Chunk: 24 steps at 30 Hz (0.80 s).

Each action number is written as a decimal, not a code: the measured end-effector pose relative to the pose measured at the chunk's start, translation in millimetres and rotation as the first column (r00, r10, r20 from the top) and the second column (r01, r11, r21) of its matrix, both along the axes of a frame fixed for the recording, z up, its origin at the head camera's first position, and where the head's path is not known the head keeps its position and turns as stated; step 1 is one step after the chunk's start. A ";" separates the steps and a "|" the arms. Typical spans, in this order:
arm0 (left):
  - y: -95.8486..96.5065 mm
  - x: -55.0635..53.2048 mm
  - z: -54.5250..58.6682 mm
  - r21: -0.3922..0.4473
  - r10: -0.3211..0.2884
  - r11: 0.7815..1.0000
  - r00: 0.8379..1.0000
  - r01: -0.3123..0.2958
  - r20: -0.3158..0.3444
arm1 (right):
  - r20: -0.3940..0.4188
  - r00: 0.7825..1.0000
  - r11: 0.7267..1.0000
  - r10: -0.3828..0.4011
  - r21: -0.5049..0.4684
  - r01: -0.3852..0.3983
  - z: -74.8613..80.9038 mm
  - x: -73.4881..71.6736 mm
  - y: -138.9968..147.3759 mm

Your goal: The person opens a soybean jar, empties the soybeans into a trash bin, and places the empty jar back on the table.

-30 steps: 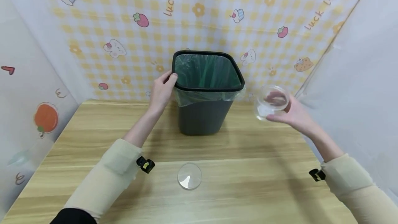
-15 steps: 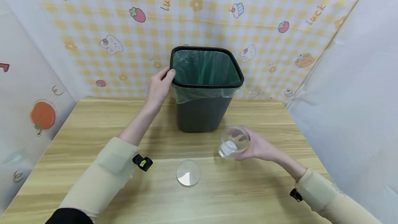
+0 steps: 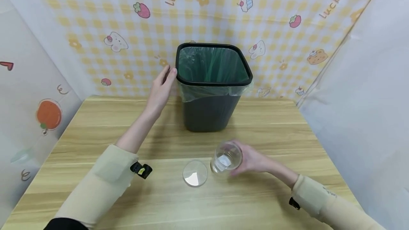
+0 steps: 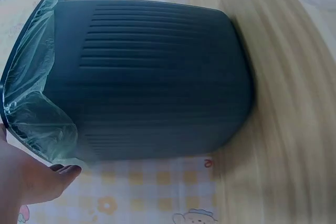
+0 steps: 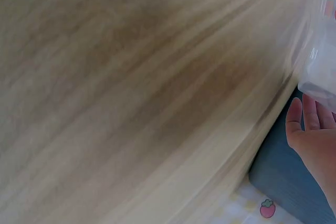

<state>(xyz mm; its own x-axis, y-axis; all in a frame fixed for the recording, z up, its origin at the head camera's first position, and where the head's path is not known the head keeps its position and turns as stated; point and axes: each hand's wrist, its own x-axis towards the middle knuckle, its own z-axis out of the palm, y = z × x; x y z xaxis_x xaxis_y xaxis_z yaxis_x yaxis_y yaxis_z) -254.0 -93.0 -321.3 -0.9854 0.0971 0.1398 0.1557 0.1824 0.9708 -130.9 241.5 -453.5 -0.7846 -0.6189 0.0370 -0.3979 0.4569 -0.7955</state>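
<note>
My left hand is beside the left side of a dark grey wastebasket, with its fingers extended near the black rim. In the left wrist view, that hand appears by the overhanging edge of the bag. A clear round jar is low over or on the table; I cannot tell which. My right hand holds it from the right side, the thumb blurred. A clear flat disc, like a lid, lies just left of the jar. In the right wrist view, the jar is partly cut off.
The wastebasket is lined with a translucent green bag and stands at the table's back, before a checked cloth backdrop. White sheeting hangs at the right. Wooden table surface extends around the jar and disc.
My right hand has brought the jar from right of the wastebasket leftward and down beside the disc. My left hand has eased off the rim, its fingers straighter than before.
</note>
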 end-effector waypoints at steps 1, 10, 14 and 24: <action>-2.9 2.9 -1.2 -0.011 -0.002 1.000 1.000 0.002 -0.001 | 0.001 1.000 1.000 0.002 0.003 -0.002 -0.7 0.2 -1.4; -24.5 21.9 -18.2 -0.083 -0.008 0.997 0.999 0.005 -0.037 | 0.023 1.000 1.000 0.017 0.009 -0.017 -2.6 1.3 -8.3; -31.6 25.2 -22.9 -0.110 -0.013 0.994 0.998 0.007 -0.055 | 0.022 1.000 1.000 -0.002 0.004 0.002 -1.6 5.1 -9.6; -51.4 26.3 -23.3 -0.141 -0.016 0.990 0.998 0.006 -0.065 | -0.013 1.000 0.996 -0.020 0.089 0.021 3.3 5.3 -3.5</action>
<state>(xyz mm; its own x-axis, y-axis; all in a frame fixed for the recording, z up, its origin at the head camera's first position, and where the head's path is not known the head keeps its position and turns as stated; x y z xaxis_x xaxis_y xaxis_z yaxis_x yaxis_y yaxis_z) -227.7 -144.4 -344.6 -0.9734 0.1311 0.1881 0.2208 0.3146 0.9232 -125.6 238.0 -450.2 -0.7969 -0.6041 -0.0076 -0.3973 0.5335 -0.7466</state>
